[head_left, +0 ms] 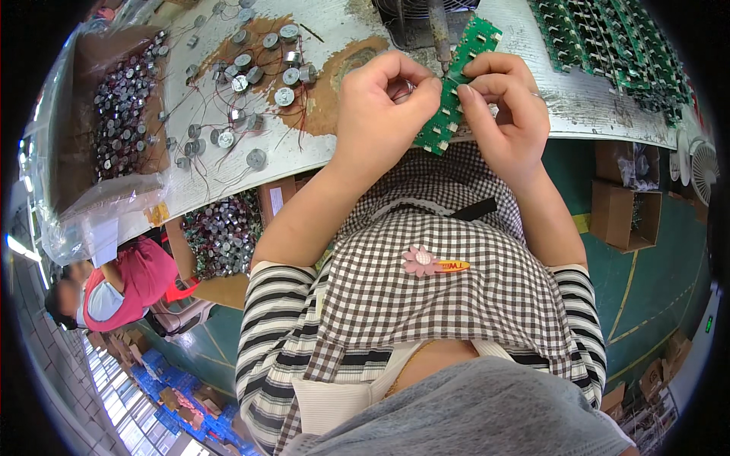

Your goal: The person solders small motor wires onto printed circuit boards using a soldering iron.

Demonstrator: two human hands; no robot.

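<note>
A narrow green circuit board strip [439, 131] with small pale parts along it lies at a slant at the front of the white workbench. My right hand [508, 110] is closed at its right edge, thumb and fingertips gripping the board. On the other side, my left hand [384, 110] pinches thumb against fingers close to the board's middle. Something small and partly hidden shows inside its curled fingers; I cannot make out what it is. Between both hands, the tip of a soldering iron [439, 34] comes down from the far side to the board.
Small round silver motors [284, 96] with thin wires lie scattered on the bench [194, 102]. A plastic-lined box [65, 114] of motors stands at left. Rows of green boards [601, 45] lie at far right. Below the bench are another motor-filled box [224, 232] and a seated person [137, 277].
</note>
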